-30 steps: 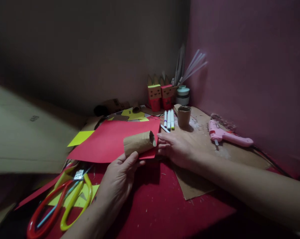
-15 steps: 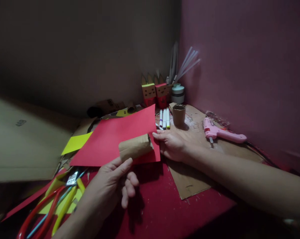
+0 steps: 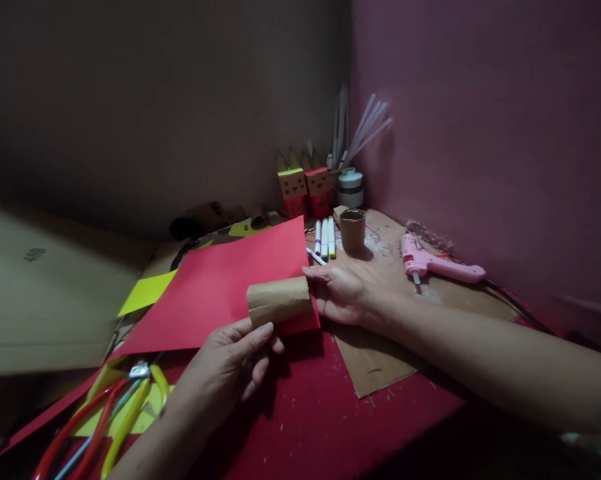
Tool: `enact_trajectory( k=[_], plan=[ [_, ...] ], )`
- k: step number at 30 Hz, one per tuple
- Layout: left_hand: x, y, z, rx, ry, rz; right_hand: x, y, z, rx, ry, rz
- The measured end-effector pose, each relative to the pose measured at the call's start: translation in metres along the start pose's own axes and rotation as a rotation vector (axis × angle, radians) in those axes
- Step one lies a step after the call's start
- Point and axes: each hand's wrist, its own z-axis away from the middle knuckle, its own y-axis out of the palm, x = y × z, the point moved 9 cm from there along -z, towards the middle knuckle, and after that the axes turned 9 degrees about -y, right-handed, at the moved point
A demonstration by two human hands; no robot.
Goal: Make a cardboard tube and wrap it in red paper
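My left hand (image 3: 243,353) pinches the lower left end of a brown cardboard tube (image 3: 280,299) between thumb and fingers. The tube lies sideways over the right part of a red paper sheet (image 3: 215,287). At the sheet's right edge, my right hand (image 3: 341,293) grips the paper between thumb and fingers, close to the tube's right end. The sheet is held up above the red table surface (image 3: 300,413). Part of its lower edge is hidden behind my left hand.
Pliers (image 3: 140,373) and yellow paper lie at lower left, beside a large cardboard box (image 3: 45,293). Behind are markers (image 3: 324,239), a cardboard cup (image 3: 353,232), two box figures (image 3: 293,190) and a lidded jar (image 3: 350,187). A pink glue gun (image 3: 438,262) rests on cardboard at right.
The tube has turned more level and shifted slightly right, its right end now near my right hand. The sheet's left corner has swung lower and further left. The view has shifted slightly.
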Motion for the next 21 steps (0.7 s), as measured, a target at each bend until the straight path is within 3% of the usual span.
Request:
enact_trajectory(
  k=[5, 12, 21],
  plan=[
    [0.0, 0.005, -0.006, 0.042, 0.021, 0.029, 0.002, 0.006, -0.002, 0.083, -0.043, -0.048],
    [-0.007, 0.008, -0.004, 0.066, 0.026, 0.101, -0.002, 0.013, 0.0, 0.225, 0.0, 0.019],
    [-0.007, 0.002, -0.005, 0.001, 0.053, 0.11, -0.003, 0.014, 0.002, 0.244, 0.035, 0.042]
  ],
)
